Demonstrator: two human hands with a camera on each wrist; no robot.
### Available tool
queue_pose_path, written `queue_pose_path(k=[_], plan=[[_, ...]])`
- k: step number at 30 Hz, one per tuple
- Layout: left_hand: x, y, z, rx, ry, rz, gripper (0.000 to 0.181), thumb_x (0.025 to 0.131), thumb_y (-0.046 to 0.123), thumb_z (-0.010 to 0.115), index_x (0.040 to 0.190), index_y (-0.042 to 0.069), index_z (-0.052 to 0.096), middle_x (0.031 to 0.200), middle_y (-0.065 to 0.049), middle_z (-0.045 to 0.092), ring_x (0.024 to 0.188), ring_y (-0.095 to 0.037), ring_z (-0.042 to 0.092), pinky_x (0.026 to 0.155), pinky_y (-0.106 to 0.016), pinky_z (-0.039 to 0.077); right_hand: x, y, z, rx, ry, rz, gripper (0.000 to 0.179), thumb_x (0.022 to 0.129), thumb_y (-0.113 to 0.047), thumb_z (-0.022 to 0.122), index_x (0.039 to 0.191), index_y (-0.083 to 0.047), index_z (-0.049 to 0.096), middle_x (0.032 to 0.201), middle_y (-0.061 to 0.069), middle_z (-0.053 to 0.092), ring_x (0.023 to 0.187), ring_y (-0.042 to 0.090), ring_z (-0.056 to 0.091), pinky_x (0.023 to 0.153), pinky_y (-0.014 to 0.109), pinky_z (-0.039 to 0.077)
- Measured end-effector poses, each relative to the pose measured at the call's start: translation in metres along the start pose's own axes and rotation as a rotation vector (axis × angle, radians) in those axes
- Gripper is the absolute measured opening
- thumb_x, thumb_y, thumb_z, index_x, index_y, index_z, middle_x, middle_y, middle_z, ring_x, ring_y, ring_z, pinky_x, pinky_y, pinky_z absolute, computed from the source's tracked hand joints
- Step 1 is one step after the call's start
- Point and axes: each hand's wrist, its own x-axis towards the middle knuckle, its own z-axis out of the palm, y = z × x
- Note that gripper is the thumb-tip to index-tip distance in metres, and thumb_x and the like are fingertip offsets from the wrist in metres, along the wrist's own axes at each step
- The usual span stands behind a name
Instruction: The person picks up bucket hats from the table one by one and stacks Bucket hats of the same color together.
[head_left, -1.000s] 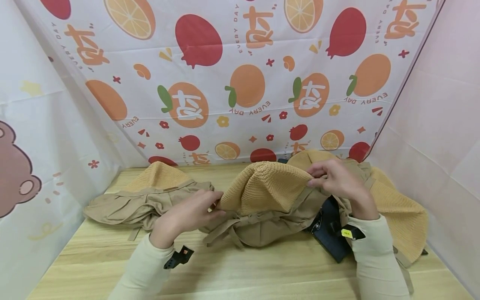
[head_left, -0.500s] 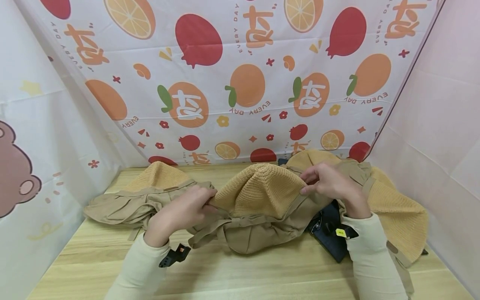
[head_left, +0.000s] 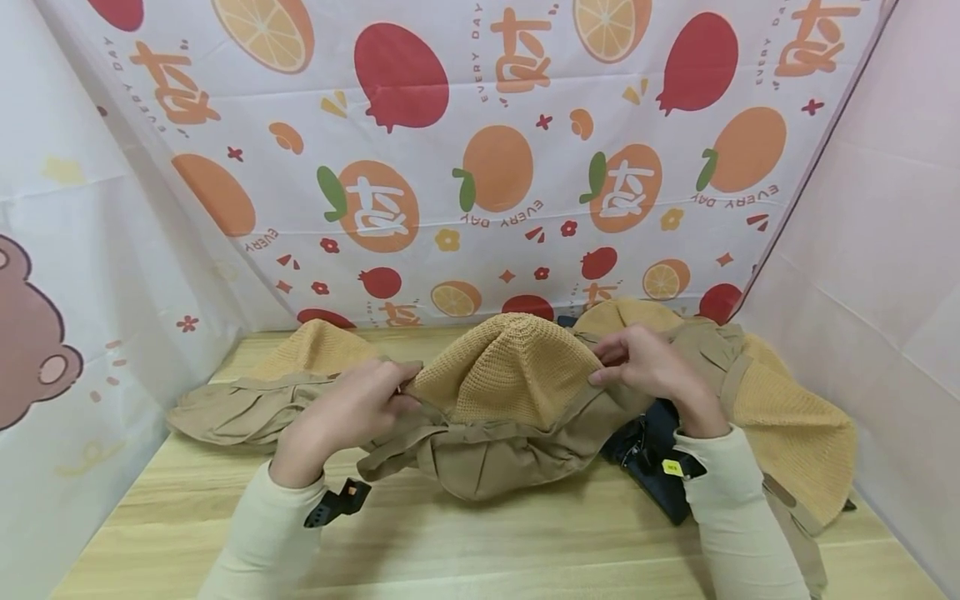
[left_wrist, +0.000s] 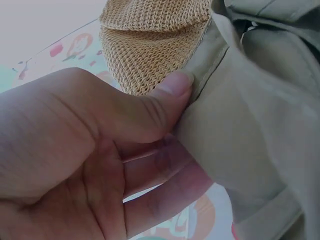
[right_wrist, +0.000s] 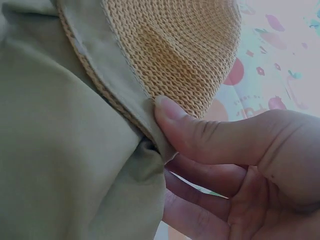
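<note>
Between my hands is a sun hat (head_left: pixel 517 367) with a yellow woven crown and a khaki cloth brim (head_left: pixel 487 467) that droops toward me. My left hand (head_left: pixel 345 417) pinches the hat's left edge; in the left wrist view the thumb (left_wrist: pixel 170 95) presses on the cloth band where it meets the weave. On the opposite side, my right hand (head_left: pixel 652 367) pinches the band, its thumb (right_wrist: pixel 175 112) on top and the fingers behind the cloth. Cloth ties (head_left: pixel 397 450) hang from the brim near my left hand.
A similar hat (head_left: pixel 247 408) lies at the left of the wooden table (head_left: pixel 465 550). More such hats (head_left: pixel 795 425) are heaped at the right, by a dark blue denim piece (head_left: pixel 652 475). A fruit-print curtain (head_left: pixel 480 275) closes off the back, with pale walls at both sides.
Both hands have shifted a little to the left with the hat. Its crown now stands rounder and more spread, and the left hand has drawn the left edge outward.
</note>
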Motion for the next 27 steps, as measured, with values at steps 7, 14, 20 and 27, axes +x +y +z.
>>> queue_pose_path(k=[7, 14, 20, 27], plan=[[-0.003, -0.004, -0.009, -0.044, -0.009, -0.059, 0.028, 0.091, 0.005, 0.074, 0.074, 0.018, 0.057, 0.063, 0.008, 0.047, 0.059, -0.006, 0.045, 0.055, -0.023, 0.037, 0.006, -0.004, 0.008, 0.004, 0.041, 0.004, 0.025, 0.088, -0.01, 0.081, 0.112, -0.001, 0.078, 0.098, 0.012, 0.081, 0.093, 0.021, 0.077, 0.084, 0.036, 0.06], [-0.007, -0.015, -0.017, -0.037, 0.044, -0.098, 0.037, 0.092, 0.005, 0.073, 0.068, 0.015, 0.047, 0.063, 0.006, 0.047, 0.061, -0.008, 0.045, 0.054, -0.023, 0.036, 0.012, -0.011, 0.019, 0.048, 0.064, 0.006, 0.029, 0.09, -0.01, 0.08, 0.118, -0.002, 0.077, 0.105, 0.014, 0.08, 0.098, 0.024, 0.077, 0.087, 0.043, 0.062], [-0.011, -0.025, -0.023, -0.031, 0.065, -0.112, 0.032, 0.094, 0.005, 0.072, 0.071, 0.015, 0.052, 0.067, 0.005, 0.054, 0.063, -0.009, 0.048, 0.056, -0.024, 0.038, 0.016, -0.019, 0.03, 0.062, 0.092, -0.014, 0.031, 0.09, -0.009, 0.079, 0.12, -0.002, 0.076, 0.107, 0.015, 0.079, 0.099, 0.026, 0.077, 0.086, 0.042, 0.062], [-0.018, -0.038, -0.026, -0.027, 0.127, -0.113, 0.009, 0.096, 0.004, 0.069, 0.089, 0.009, 0.066, 0.074, 0.003, 0.059, 0.066, -0.01, 0.049, 0.061, -0.026, 0.04, 0.023, -0.03, 0.044, 0.003, 0.155, -0.02, 0.027, 0.089, -0.015, 0.082, 0.115, -0.007, 0.079, 0.104, 0.011, 0.081, 0.097, 0.024, 0.077, 0.084, 0.043, 0.061]])
